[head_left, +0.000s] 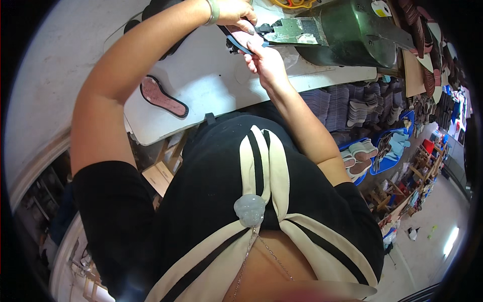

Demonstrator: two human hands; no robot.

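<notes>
held a pink insole with dark edging (241,39) in both left hand (234,11) and right hand (265,63), just beside the green machine (352,32). pinched it firmly. left another insole (163,96) well apart from that machine on the white table (211,85).

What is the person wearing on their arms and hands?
Both arms are bare below short black sleeves. The left hand has a pale green bangle around its wrist. The right hand has no ring, watch or glove that shows. The fingers have plain nails as far as can be seen.
</notes>
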